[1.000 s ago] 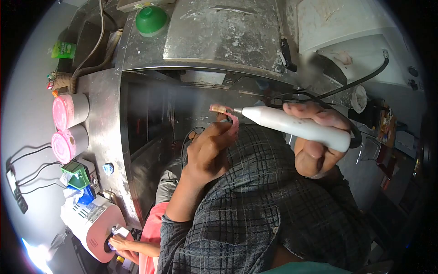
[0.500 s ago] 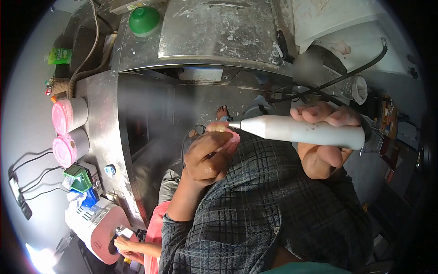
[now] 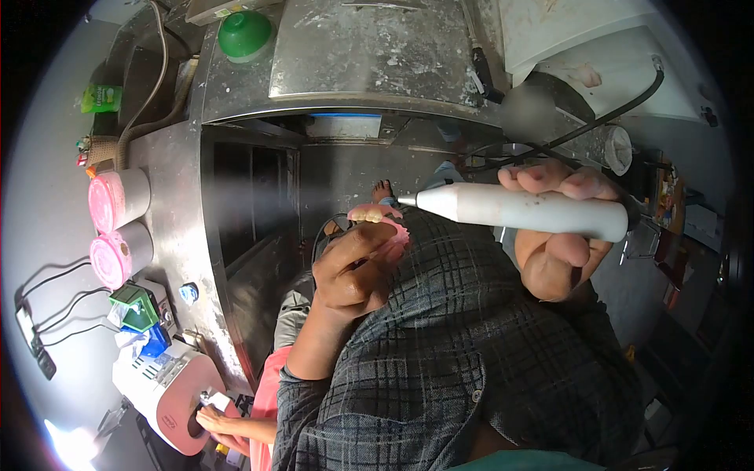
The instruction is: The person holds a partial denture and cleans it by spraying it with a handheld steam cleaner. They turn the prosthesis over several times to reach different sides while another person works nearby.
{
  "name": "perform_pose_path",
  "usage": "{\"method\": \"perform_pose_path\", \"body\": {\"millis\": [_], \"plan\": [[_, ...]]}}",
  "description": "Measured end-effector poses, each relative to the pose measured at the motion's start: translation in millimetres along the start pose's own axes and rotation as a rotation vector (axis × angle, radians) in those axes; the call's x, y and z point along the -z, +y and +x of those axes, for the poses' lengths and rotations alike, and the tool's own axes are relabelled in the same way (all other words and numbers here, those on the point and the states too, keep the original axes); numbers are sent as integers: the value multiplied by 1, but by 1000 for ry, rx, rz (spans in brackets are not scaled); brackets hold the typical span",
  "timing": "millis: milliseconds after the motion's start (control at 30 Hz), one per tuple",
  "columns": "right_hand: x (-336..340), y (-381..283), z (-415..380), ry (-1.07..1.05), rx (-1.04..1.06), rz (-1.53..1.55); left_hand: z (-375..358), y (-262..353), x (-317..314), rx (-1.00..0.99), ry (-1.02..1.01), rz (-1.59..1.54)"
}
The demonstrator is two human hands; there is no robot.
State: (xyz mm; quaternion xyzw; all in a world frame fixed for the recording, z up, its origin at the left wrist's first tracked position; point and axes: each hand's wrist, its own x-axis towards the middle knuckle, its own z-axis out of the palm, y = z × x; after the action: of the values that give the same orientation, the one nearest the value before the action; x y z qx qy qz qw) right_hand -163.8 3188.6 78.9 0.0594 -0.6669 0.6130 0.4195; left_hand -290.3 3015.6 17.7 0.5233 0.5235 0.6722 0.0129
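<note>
My left hand (image 3: 351,271) is closed around a pink denture (image 3: 395,243), whose pale teeth show above the fingers. Part of the denture is covered by the hand. In my right hand (image 3: 559,259) lies a white steam handpiece (image 3: 491,210), with fingers over the top and thumb below. Its narrow metal nozzle points left, just above and right of the denture's teeth, and appears apart from them. A pale mist spreads to the left of the nozzle.
A metal bench (image 3: 353,59) carries a green bowl (image 3: 245,35). Two pink-lidded tubs (image 3: 112,259) stand on the left counter. A black hose (image 3: 605,125) hangs at upper right. At lower left, another person's hands (image 3: 220,424) work at a pink-and-white box-like machine (image 3: 169,392).
The handpiece has risen slightly in my right hand, its nozzle now above the denture. More teeth show. The denture and my left hand have barely moved.
</note>
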Motion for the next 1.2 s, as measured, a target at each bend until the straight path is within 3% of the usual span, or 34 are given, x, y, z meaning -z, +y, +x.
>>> {"method": "perform_pose_path", "body": {"millis": [133, 200, 433, 900, 967, 1033, 1100, 1167, 1200], "plan": [[-2, -3, -5, 54, -60, 30, 0, 3, 3, 33, 17, -31], [-2, 3, -7, 137, 40, 134, 0, 3, 1, 50, 9, -45], [3, 0, -3, 1, 5, 82, -3, -1, -8, 50, 10, -134], [0, -1, -8, 84, -112, 24, 0, 0, -5, 84, -30, -155], [2, 8, -7, 103, -27, -85, 5, 9, -4, 335, -40, -135], [2, 9, 3, 170, -119, -285, -3, -6, -1, 269, -79, 54], [11, 17, 2, 164, -91, -280, -3, -11, 0, 444, -119, 99], [10, 16, 4, 151, -72, -281, 4, -8, -5, 488, -58, 117], [10, 16, 4, 141, -53, -284, 11, -3, -6, 681, 70, -42]]}}
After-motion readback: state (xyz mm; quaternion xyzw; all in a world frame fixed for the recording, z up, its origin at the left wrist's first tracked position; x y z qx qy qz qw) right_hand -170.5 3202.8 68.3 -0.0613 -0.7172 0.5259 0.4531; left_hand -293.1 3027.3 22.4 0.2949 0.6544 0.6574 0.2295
